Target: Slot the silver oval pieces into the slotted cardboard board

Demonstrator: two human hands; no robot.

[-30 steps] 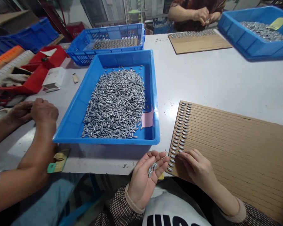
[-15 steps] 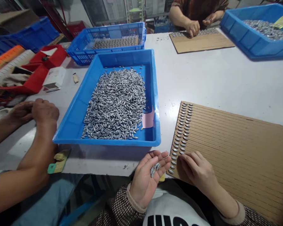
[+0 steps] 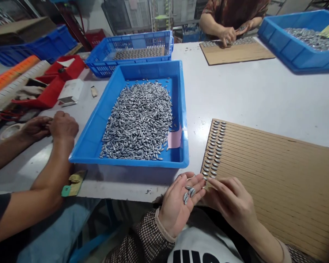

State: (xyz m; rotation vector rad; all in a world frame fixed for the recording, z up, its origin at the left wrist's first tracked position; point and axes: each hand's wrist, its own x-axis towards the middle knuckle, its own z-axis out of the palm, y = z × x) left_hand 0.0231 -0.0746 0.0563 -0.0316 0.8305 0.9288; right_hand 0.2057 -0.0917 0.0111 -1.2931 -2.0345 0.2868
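My left hand (image 3: 179, 204) lies palm up at the table's near edge, fingers loosely cupped round a few small silver oval pieces (image 3: 188, 193). My right hand (image 3: 231, 202) rests beside it on the near left corner of a ribbed cardboard sheet (image 3: 276, 179), fingertips touching the left hand's fingertips. What the right fingers hold, if anything, I cannot make out. Two columns of silver pieces (image 3: 215, 146) stand in the sheet's left grooves. A blue tray (image 3: 93, 135) holding a heap of the same pieces (image 3: 139, 120) sits just beyond my left hand.
A person's forearms and clasped hands (image 3: 53, 128) rest on the table at the left. Another person's hands (image 3: 230, 34) work at a second cardboard sheet (image 3: 235, 54) across the table. More blue trays (image 3: 296, 47) and a blue basket (image 3: 131, 47) stand at the back, red bins (image 3: 50, 91) at the left.
My right hand has slid left off the sheet's column of pieces to meet my left hand's fingertips. The view has shifted slightly; the person at the left stays put.
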